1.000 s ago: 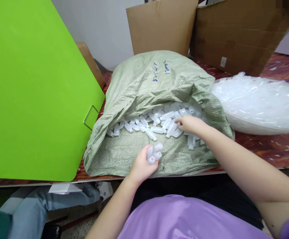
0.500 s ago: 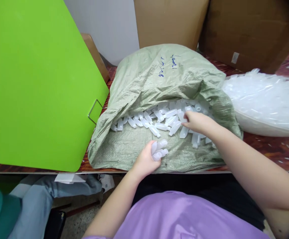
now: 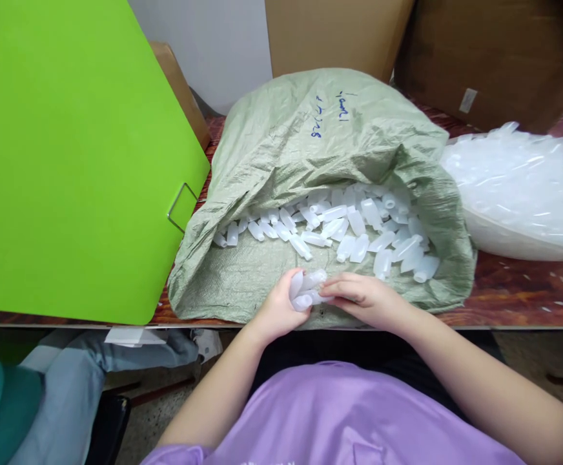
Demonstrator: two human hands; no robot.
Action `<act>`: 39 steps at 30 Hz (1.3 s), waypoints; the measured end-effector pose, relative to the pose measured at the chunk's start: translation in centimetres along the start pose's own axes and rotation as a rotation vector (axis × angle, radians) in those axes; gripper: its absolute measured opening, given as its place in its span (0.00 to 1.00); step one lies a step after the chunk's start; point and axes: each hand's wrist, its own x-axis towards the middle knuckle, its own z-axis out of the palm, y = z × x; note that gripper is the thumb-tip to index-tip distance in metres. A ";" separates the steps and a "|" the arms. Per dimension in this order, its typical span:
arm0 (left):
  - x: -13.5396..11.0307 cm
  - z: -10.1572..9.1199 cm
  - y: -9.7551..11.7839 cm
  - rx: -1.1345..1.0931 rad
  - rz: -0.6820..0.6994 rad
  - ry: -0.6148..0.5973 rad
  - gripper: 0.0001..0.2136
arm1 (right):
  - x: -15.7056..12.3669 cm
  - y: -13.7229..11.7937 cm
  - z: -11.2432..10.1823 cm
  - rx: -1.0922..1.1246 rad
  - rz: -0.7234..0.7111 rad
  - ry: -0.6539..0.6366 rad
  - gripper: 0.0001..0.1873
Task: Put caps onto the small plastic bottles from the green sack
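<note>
A pale green woven sack (image 3: pixel 310 135) lies open on the table, with several small translucent white plastic bottles (image 3: pixel 354 229) spilling from its mouth. My left hand (image 3: pixel 276 310) is closed around a small bunch of these bottles (image 3: pixel 307 289) at the sack's front edge. My right hand (image 3: pixel 366 298) is right beside it, its fingers pinched against the bunch in my left hand. Whether it grips a bottle of its own I cannot make out.
A bright green board (image 3: pixel 68 155) with a wire handle stands at the left. A clear plastic bag of bottles (image 3: pixel 523 190) lies at the right. Cardboard boxes (image 3: pixel 480 51) stand behind. Below the table's left edge, another person's legs in jeans (image 3: pixel 88 387) show.
My right hand has come back from the bottle pile in the sack to the bunch in my left hand. The view has tilted slightly downward.
</note>
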 end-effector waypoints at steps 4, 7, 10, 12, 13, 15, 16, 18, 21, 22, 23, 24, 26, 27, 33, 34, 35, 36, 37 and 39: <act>0.2 -0.4 -0.1 0.024 0.018 -0.067 0.29 | -0.1 0.2 -0.7 -0.096 -0.140 -0.086 0.16; 0.4 -0.4 -0.3 0.024 0.002 -0.076 0.30 | 0.0 0.3 -0.8 -0.128 -0.093 -0.085 0.17; 0.4 -0.4 -0.4 0.014 -0.026 -0.085 0.31 | -0.3 0.5 -0.4 -0.122 0.027 -0.092 0.15; 0.4 -0.5 -0.2 0.012 -0.029 -0.099 0.31 | -0.6 0.3 -0.1 -0.098 0.110 -0.111 0.14; 0.4 -0.6 0.0 0.012 -0.026 -0.108 0.30 | -0.7 0.1 0.1 -0.083 0.155 -0.124 0.14; 0.4 -0.8 0.3 0.013 -0.018 -0.122 0.30 | -0.6 -0.6 0.5 -0.066 0.265 -0.133 0.16; 0.4 -0.8 0.4 0.015 -0.018 -0.124 0.30 | -0.4 -1.0 0.7 -0.066 0.342 -0.134 0.19; 0.4 -0.9 0.6 0.019 -0.025 -0.121 0.30 | -0.1 -1.6 1.0 -0.093 0.521 -0.142 0.29; 0.4 -0.8 0.6 0.004 -0.041 -0.114 0.29 | 0.1 -1.8 1.2 -0.145 0.622 -0.128 0.31; 0.4 -0.7 0.5 -0.005 -0.046 -0.112 0.28 | -0.1 -1.6 1.2 -0.139 0.565 -0.092 0.27; 0.4 -0.7 0.5 -0.011 -0.050 -0.110 0.28 | -0.4 -1.4 1.2 -0.118 0.479 -0.049 0.22; 0.4 -0.7 0.4 -0.012 -0.054 -0.110 0.28 | -0.7 -1.2 1.2 -0.091 0.391 -0.009 0.19; 0.4 -0.6 0.4 -0.011 -0.049 -0.110 0.27 | -1.2 -1.0 1.2 -0.080 0.306 0.012 0.17; 0.4 -0.6 0.3 -0.010 -0.044 -0.105 0.27 | -1.4 -1.0 1.2 -0.113 0.318 -0.014 0.16; 0.4 -0.4 0.2 -0.019 -0.033 -0.072 0.28 | -1.6 -1.4 1.2 -0.204 0.303 0.014 0.18; 0.3 -0.4 0.3 -0.013 -0.029 -0.074 0.28 | -1.5 -1.4 1.2 -0.183 0.241 0.033 0.19; 0.3 -0.4 0.3 -0.003 -0.025 -0.080 0.28 | -1.4 -1.4 1.2 -0.174 0.215 0.026 0.18; 0.3 -0.4 0.3 0.007 -0.022 -0.089 0.28 | -1.3 -1.4 1.2 -0.177 0.238 -0.006 0.17; 0.3 -0.4 0.4 0.015 -0.024 -0.098 0.28 | -1.2 -1.4 1.2 -0.185 0.302 -0.042 0.17; 0.3 -0.5 0.4 0.019 -0.041 -0.109 0.28 | -1.2 -1.3 1.3 -0.184 0.424 -0.065 0.18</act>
